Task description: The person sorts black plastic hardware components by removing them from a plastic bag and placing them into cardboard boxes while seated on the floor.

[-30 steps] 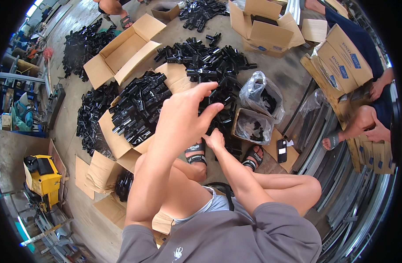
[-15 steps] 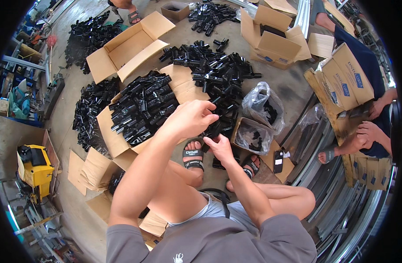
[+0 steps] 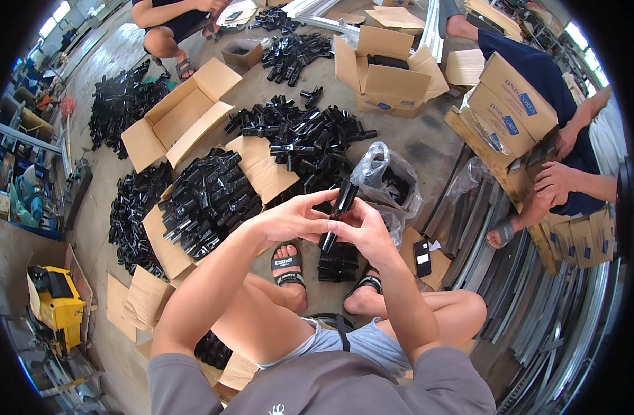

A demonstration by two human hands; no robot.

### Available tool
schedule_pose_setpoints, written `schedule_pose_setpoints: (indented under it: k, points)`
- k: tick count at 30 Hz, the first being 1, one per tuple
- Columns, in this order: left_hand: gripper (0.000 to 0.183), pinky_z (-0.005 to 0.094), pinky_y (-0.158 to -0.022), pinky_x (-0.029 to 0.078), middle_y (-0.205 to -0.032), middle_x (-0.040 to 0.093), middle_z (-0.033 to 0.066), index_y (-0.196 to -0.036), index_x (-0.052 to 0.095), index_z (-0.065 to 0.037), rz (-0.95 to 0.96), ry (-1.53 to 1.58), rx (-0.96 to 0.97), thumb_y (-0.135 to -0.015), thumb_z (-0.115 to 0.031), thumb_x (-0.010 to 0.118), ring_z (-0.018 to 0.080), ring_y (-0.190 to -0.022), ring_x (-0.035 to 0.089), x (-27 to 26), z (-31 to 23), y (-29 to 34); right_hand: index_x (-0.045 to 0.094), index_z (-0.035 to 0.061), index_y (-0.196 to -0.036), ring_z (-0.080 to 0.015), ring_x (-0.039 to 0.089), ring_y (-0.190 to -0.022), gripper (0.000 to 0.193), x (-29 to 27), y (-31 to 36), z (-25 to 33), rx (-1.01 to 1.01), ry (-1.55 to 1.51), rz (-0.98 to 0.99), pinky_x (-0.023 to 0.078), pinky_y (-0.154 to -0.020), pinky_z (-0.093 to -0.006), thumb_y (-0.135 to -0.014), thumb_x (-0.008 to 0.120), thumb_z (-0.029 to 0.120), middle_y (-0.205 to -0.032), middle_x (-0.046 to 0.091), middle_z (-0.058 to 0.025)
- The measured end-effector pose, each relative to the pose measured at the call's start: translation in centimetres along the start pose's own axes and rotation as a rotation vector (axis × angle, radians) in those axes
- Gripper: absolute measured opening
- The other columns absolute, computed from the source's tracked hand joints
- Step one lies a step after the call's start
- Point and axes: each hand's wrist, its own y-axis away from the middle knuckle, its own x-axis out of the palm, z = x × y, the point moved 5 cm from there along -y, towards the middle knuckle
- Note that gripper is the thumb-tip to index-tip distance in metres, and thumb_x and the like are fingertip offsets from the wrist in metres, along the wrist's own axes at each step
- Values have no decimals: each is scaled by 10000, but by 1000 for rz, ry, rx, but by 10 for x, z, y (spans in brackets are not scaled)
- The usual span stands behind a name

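Observation:
Above the floor between my feet, a glossy black tubular part [image 3: 344, 198] stands tilted in both hands. My left hand [image 3: 297, 216] has its fingers and thumb closed on it from the left. From the right, my right hand [image 3: 367, 227] grips the same part, partly hiding its middle. Below them, several more black parts [image 3: 338, 263] lie together between my sandals. Just beyond my hands spreads a loose heap of similar black parts [image 3: 296, 131]. To the left of it, a cardboard box [image 3: 166, 238] is packed with black parts [image 3: 210, 200].
An open cardboard box [image 3: 185, 124] stands at the far left, another open box [image 3: 393, 86] at the far right. Clear plastic bags [image 3: 379, 166] holding small black pieces sit right of my hands, near a phone [image 3: 421, 258]. Metal profiles line the right side, where another person sits.
My hands have come up and together around the black part, which now shows clearly between them. The view has shifted, bringing more of a far person into sight.

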Motion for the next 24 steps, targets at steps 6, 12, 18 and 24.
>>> schedule_pose_setpoints:
  k: [6, 12, 18, 24]
  points:
    - [1029, 319, -963, 556, -1372, 627, 90, -1687, 139, -122, 89, 68, 141, -894, 41, 774, 110, -1100, 639, 18, -3, -9, 569, 11, -1281, -102, 672, -913, 501, -6, 11, 19, -101, -123, -63, 575, -760, -270, -876, 845, 114, -1067, 678, -51]
    - [985, 286, -950, 532, -1248, 708, 81, -1679, 188, -99, 8, 51, 117, -895, 56, 764, 100, -1035, 656, 27, -12, -9, 541, 2, -1318, -123, 677, -923, 536, -9, 20, 30, -216, -103, -285, 562, -819, -256, -879, 840, 75, -1090, 679, -54]
    - [833, 296, -903, 545, -1128, 748, 122, -1576, 399, 8, -205, -42, 94, -861, -15, 827, 103, -1018, 672, 28, -7, -13, 618, 9, -1223, -95, 653, -899, 307, -14, 21, 15, -124, -117, -400, 540, -829, -257, -986, 750, 153, -1050, 701, -24]
    - [678, 320, -915, 570, -1231, 731, 193, -1437, 555, 59, -251, -43, -38, -834, -52, 844, 192, -1059, 705, 16, 22, -18, 609, 43, -1178, -131, 687, -932, 277, -19, 23, -14, 139, -318, -359, 634, -809, -417, -1089, 587, 304, -1114, 692, -47]
